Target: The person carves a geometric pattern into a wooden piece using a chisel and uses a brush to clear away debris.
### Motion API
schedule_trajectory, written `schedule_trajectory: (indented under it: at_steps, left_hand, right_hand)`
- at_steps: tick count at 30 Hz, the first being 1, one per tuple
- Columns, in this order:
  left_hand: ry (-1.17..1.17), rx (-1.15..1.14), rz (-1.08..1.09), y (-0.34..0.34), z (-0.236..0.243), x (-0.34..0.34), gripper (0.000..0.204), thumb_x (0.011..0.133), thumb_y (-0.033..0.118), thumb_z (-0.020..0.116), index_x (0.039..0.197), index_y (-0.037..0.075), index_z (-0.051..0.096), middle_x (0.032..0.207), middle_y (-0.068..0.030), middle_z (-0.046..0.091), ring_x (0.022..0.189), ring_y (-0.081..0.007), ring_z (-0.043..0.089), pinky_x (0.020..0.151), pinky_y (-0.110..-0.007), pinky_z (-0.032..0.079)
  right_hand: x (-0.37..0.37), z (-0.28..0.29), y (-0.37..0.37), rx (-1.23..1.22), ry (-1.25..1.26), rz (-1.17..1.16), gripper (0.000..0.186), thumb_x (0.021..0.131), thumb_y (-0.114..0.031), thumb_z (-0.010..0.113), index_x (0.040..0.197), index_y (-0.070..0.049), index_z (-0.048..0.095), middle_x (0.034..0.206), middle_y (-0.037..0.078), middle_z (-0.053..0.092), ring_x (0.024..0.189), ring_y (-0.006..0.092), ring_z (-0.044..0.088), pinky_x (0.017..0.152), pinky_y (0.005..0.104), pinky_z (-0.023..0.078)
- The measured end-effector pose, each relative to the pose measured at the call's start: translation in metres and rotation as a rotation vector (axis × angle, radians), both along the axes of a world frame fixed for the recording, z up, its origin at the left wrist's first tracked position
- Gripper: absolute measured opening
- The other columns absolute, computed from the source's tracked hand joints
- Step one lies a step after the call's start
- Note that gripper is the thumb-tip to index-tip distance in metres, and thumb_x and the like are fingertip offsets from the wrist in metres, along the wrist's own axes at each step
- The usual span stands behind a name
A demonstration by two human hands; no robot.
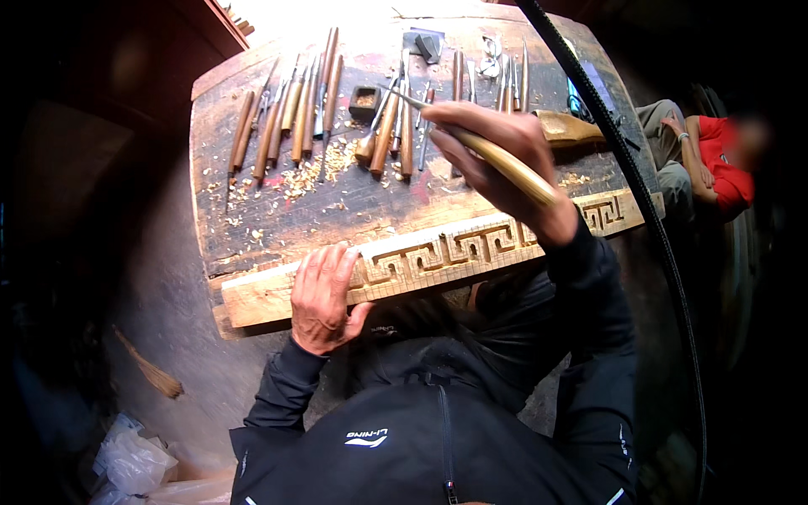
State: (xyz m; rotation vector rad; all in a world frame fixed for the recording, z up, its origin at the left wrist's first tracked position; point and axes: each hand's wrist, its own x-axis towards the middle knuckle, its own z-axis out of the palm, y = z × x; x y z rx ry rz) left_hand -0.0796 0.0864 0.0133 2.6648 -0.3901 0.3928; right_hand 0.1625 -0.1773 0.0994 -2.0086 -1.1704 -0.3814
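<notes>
A long, pale wooden board (257, 298) lies along the near edge of the workbench, its top carved with a stepped, maze-like key pattern over a pencilled grid. My left hand (324, 295) is on its left part, fingers over the top and thumb against the near side. Above the bench, my right hand (528, 143) holds a carving chisel (509, 168) by its light wooden handle. The slim metal blade points up and left, over the tools and apart from the board. Part of the carving is hidden behind my right wrist.
Several wood-handled chisels (301, 118) lie across the workbench (278, 223) among wood shavings (316, 175). Beyond are a small dark square box (364, 102) and a wooden mallet (568, 129). A black cable (627, 156) hangs at right, near a seated person (711, 160). A broom (156, 374) lies at left.
</notes>
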Motion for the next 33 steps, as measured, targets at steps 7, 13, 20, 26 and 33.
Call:
schedule_trajectory:
  at_steps: [7, 13, 20, 26, 33]
  left_hand:
    - [0.039, -0.073, -0.069, -0.028, 0.002, 0.015, 0.094, 0.080, 0.033, 0.095, 0.157, -0.001, 0.054, 0.148, -0.0259, 0.066, 0.135, -0.0491, 0.065, 0.117, -0.059, 0.049]
    - [-0.134, -0.209, -0.299, -0.055, 0.025, 0.024, 0.089, 0.086, 0.038, 0.098, 0.152, -0.005, 0.056, 0.116, -0.0215, 0.080, 0.099, -0.0374, 0.080, 0.081, -0.043, 0.065]
    - [-0.257, -0.435, -0.771, -0.082, 0.029, 0.064, 0.042, 0.082, 0.010, 0.078, 0.121, -0.007, 0.079, 0.073, -0.0012, 0.058, 0.058, -0.0119, 0.054, 0.051, -0.029, 0.038]
    - [-0.259, -0.357, -0.840, -0.086, 0.007, 0.068, 0.030, 0.091, 0.011, 0.084, 0.115, -0.006, 0.077, 0.070, -0.0006, 0.056, 0.056, -0.0132, 0.053, 0.051, -0.029, 0.037]
    - [-0.308, -0.250, -0.873, -0.089, 0.006, 0.069, 0.029, 0.085, 0.011, 0.081, 0.109, -0.006, 0.078, 0.067, 0.0006, 0.052, 0.056, -0.0114, 0.051, 0.051, -0.028, 0.036]
  right_hand:
    - [-0.100, 0.034, -0.095, -0.007, -0.187, -0.166, 0.041, 0.111, -0.033, 0.072, 0.108, 0.006, 0.080, 0.069, 0.009, 0.072, 0.057, 0.0192, 0.070, 0.053, 0.0308, 0.053]
    - [-0.167, 0.007, -0.107, 0.045, -0.200, -0.096, 0.041, 0.105, -0.030, 0.082, 0.119, 0.008, 0.074, 0.084, 0.009, 0.075, 0.067, 0.0188, 0.071, 0.058, 0.0312, 0.053]
    - [-0.228, 0.013, -0.077, -0.011, 0.084, -0.104, 0.048, 0.098, -0.038, 0.089, 0.120, 0.003, 0.076, 0.084, 0.002, 0.074, 0.069, 0.0124, 0.070, 0.064, 0.0247, 0.052]
    - [-0.230, 0.014, -0.070, -0.118, 0.080, -0.178, 0.057, 0.101, -0.049, 0.083, 0.118, 0.005, 0.076, 0.077, 0.004, 0.071, 0.062, 0.0148, 0.068, 0.057, 0.0261, 0.048]
    - [-0.253, -0.003, -0.087, -0.069, 0.389, -0.179, 0.042, 0.100, -0.022, 0.079, 0.130, 0.007, 0.074, 0.095, 0.012, 0.078, 0.075, 0.0230, 0.076, 0.064, 0.0319, 0.059]
